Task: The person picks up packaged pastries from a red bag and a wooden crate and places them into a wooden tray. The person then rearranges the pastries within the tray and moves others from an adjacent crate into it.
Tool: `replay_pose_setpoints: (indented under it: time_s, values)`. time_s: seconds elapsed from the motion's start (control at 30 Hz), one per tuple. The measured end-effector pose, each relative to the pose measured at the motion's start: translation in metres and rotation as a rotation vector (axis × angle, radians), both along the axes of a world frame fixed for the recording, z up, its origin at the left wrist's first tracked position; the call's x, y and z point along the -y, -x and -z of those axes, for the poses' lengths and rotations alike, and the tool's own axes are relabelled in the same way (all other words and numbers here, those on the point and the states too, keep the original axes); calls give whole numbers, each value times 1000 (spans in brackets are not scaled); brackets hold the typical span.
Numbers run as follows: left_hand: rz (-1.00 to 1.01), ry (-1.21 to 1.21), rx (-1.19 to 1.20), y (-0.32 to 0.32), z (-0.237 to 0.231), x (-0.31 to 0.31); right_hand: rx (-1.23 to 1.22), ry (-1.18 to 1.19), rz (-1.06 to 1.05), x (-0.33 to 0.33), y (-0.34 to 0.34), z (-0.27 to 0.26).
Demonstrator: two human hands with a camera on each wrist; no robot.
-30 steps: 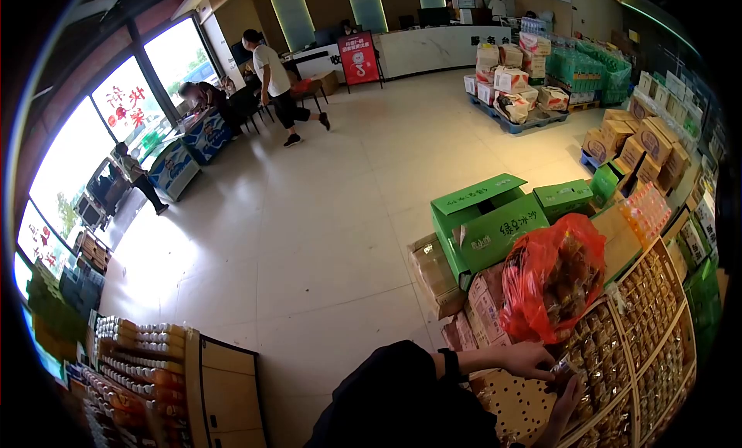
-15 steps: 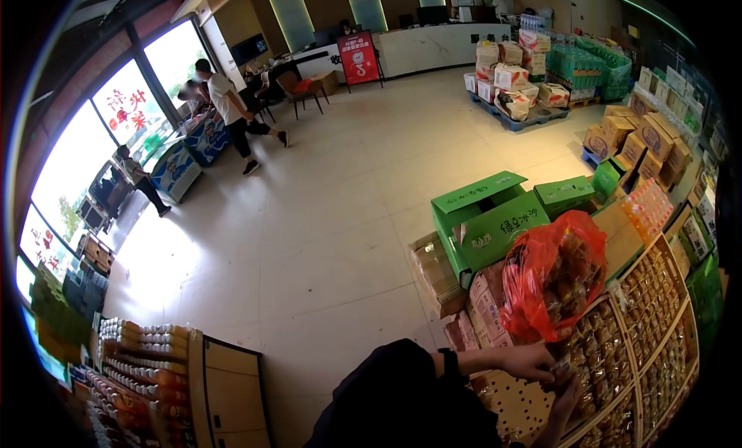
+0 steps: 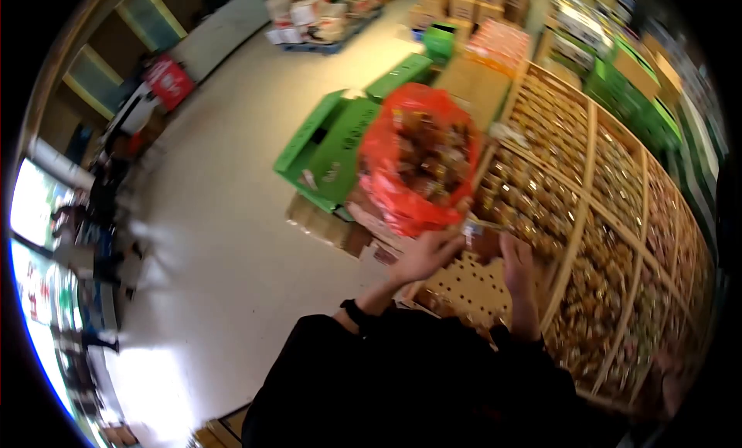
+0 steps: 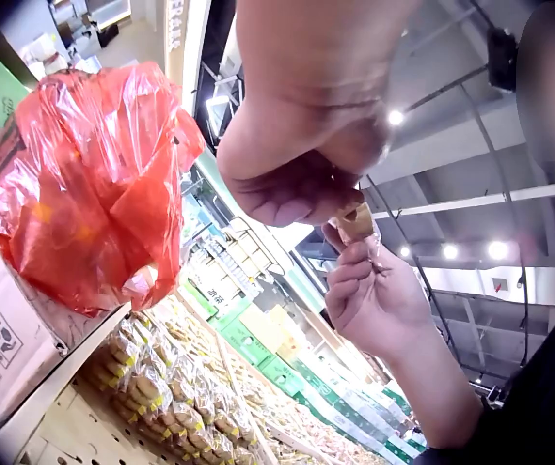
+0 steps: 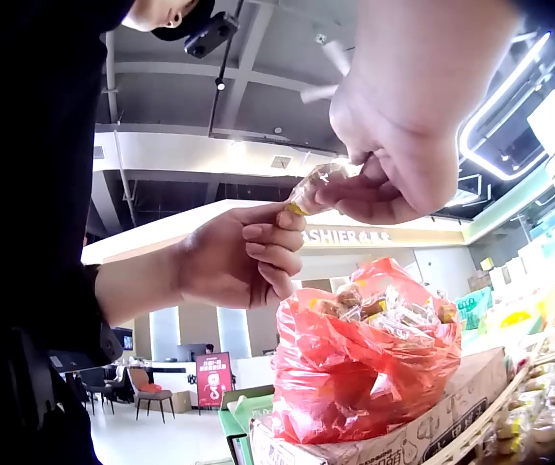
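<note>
Both hands hold a small wrapped snack packet (image 3: 483, 241), clear film around something brown, between them at chest height. My left hand (image 3: 425, 256) pinches one end with curled fingers. My right hand (image 3: 518, 266) pinches the other end; in the right wrist view the crinkled clear wrapper (image 5: 318, 184) stretches between both sets of fingertips. Just beyond the hands stands a red plastic bag (image 3: 379, 181), open at the top and filled with similar wrapped snacks (image 3: 433, 150). Below the hands is a perforated tan board (image 3: 468, 286) in a wooden-framed display bin.
Wooden dividers (image 3: 568, 258) split the display on the right into compartments of wrapped snacks (image 3: 533, 197). Green cartons (image 3: 328, 143) and a brown box (image 3: 321, 222) sit left of the bag. Pale floor (image 3: 224, 239) stretches left, with people at the far left.
The head view has swung right and down, so bag and bins sit further left and larger. The hands have drawn slightly apart, with the packet between them.
</note>
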State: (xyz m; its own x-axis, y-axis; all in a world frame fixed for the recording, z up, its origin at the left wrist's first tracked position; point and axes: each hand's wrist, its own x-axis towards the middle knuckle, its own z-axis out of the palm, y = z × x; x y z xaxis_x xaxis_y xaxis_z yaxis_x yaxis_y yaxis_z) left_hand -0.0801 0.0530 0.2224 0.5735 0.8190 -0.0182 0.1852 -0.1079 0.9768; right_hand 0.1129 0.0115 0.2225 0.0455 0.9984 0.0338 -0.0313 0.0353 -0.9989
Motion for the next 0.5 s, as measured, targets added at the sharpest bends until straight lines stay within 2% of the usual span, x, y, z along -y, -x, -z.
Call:
replay_pose_setpoints:
  time_s: [0.07,0.1,0.13,0.17,0.2,0.23,0.27,0.3,0.33,0.37,0.4,0.43,0.47,0.5]
  values:
    - [18,145,-15,-1,-13,1,-94,2,-14,3,-1,3]
    - [19,159,101,-2,-2,1,-143,6,-9,4,-3,6]
    - [10,217,323,-4,-2,4,-195,5,-16,5,-4,8]
    - [24,125,341,-6,-4,7,-190,11,23,7,-7,4]
    - [31,29,362,-10,-10,9,-281,35,-48,8,-10,-4]
    - [56,42,368,-14,-16,10,-373,58,-123,11,-11,-8]
    - [70,-95,303,-18,-22,11,-371,66,-98,13,-10,-6]
    - [80,-236,240,-23,-25,11,-591,136,-125,15,-9,-3]
    - [95,-225,246,-29,-26,8,-814,201,-154,16,-8,1]
    - [93,-386,185,-35,-27,5,-813,203,-138,17,-7,6]
    - [87,-550,125,-40,-27,4,-751,247,-219,17,-7,12]
    - [68,-467,117,-41,-24,5,-689,291,-302,17,-6,17]
    - [43,-340,115,-43,-24,7,-412,310,-293,15,-6,21]
    - [40,-312,88,-45,-26,8,-315,289,-215,16,-4,18]
